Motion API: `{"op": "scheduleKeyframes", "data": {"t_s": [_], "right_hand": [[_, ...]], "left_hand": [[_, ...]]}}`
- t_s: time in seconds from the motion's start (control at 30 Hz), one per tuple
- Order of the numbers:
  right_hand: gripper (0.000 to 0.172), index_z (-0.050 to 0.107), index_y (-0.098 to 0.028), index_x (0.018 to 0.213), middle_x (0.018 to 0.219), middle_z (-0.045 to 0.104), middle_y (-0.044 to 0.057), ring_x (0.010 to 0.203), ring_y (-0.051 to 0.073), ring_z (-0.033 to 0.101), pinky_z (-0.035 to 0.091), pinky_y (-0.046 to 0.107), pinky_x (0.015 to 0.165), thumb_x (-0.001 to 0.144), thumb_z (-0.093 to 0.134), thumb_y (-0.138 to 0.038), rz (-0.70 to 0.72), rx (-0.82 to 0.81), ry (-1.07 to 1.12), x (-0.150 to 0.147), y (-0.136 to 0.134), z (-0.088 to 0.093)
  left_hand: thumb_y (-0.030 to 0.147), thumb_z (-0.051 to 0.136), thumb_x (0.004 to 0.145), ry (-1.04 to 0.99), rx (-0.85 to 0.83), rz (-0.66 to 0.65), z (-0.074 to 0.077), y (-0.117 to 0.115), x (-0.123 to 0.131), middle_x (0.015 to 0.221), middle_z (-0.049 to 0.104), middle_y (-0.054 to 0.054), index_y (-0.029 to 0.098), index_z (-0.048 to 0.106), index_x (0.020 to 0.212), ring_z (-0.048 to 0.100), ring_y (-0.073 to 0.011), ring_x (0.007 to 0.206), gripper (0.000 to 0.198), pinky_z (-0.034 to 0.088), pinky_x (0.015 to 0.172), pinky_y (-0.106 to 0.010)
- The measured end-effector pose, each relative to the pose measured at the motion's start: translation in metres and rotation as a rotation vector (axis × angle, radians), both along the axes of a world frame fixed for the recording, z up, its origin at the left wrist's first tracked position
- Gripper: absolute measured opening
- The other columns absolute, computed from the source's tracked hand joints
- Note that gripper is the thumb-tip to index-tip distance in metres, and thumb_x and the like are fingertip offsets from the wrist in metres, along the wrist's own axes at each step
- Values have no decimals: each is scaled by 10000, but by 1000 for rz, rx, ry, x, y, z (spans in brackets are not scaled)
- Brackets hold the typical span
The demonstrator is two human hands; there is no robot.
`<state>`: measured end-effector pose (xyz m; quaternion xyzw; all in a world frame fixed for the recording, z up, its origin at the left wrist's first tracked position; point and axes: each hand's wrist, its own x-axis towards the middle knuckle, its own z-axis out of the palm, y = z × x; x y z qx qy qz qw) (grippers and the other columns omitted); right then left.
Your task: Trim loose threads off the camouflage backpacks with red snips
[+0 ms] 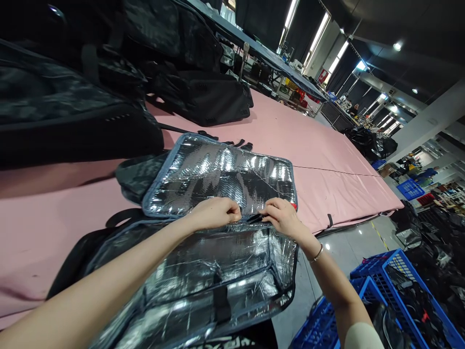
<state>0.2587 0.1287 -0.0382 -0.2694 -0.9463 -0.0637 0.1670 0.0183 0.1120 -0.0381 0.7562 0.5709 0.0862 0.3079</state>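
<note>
An open insulated bag (203,271) with shiny silver foil lining lies on the pink table (308,145) in front of me. Its foil-lined lid (218,174) is folded back flat on the table. My left hand (214,213) is closed in a pinch at the hinge edge between lid and body. My right hand (283,218) is also closed, pinching a small black piece (256,219), perhaps a zipper pull or strap, at the same edge. The two hands are a few centimetres apart. A bracelet sits on my right wrist.
Several black bags (199,92) are stacked at the far left of the table. Blue plastic crates (392,271) holding dark items stand on the floor at the lower right. More worktables, black sacks (370,143) and crates fill the hall beyond.
</note>
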Motion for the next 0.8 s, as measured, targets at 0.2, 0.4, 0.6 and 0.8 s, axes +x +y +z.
{"op": "scheduleKeyframes", "data": {"t_s": [0.2,0.4,0.6,0.8], "right_hand": [[121,645,-188,1005,1038,621,81,966,188,579,454,291,787,955,558,-254,40,-100,9,-14,11,-5],[111,650,-188,945,1020,632,76,944,184,583,449,290,786,954,562,-254,53,-111,6,-19,13,-4],[68,655,-185,876,982,636,73,936,192,584,463,311,835,910,624,-235,30,-253,177,-15,11,-13],[326,582,-178,1127,1027,629,71,975,186,600,504,304,838,822,694,-169,-82,-348,297,0,-6,-16]], "left_hand": [[338,481,732,-19,15,-26,-1,-1,-2,598,566,6,243,573,618,513,-182,598,175,284,568,-274],[394,464,750,-40,34,-58,-1,0,-4,567,543,2,234,537,591,497,-179,563,237,277,552,-273],[389,460,744,-65,70,-59,-6,0,-5,625,605,9,236,566,631,537,-182,604,218,309,572,-266],[424,485,766,-125,162,-8,-8,-5,-6,653,663,13,248,628,652,576,-185,602,253,327,546,-271]]}}
